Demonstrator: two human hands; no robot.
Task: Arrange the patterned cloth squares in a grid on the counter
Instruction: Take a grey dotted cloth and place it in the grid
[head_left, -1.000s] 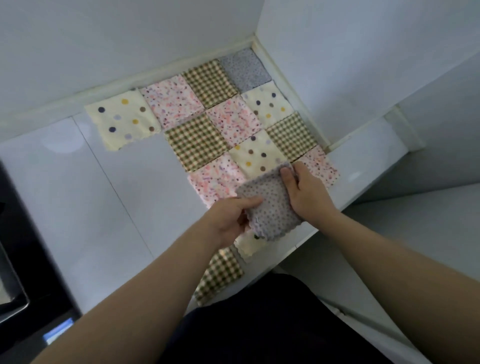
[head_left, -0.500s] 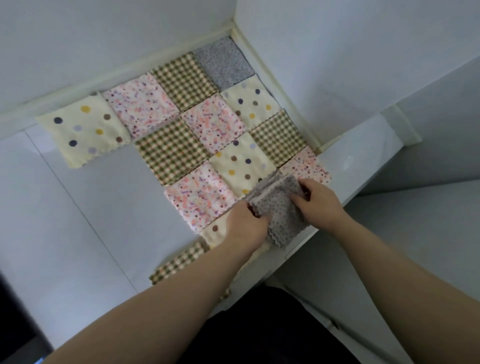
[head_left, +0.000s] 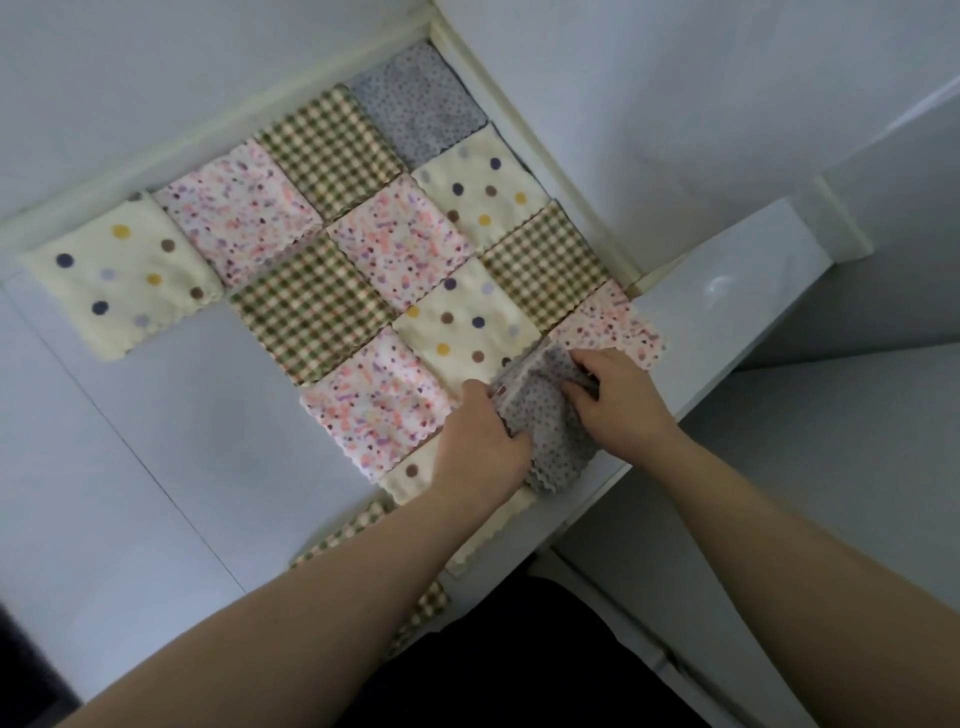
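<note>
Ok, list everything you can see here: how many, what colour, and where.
Check cloths: four, green-and-cream; three in the grid, one under the left arm.
Pink cloths: four, pink speckled; all in the grid.
Dotted cloths: four, cream with coloured dots; three in the grid, one partly under the left hand.
Corner cloth: one, grey; far corner.
Held cloth: one, grey; near edge, between both hands.
Counter: one, white; under everything.
Walls: white; behind and right.
Clothing: black; bottom edge.
Left hand: one; grips held cloth.
Right hand: one; grips held cloth.
</note>
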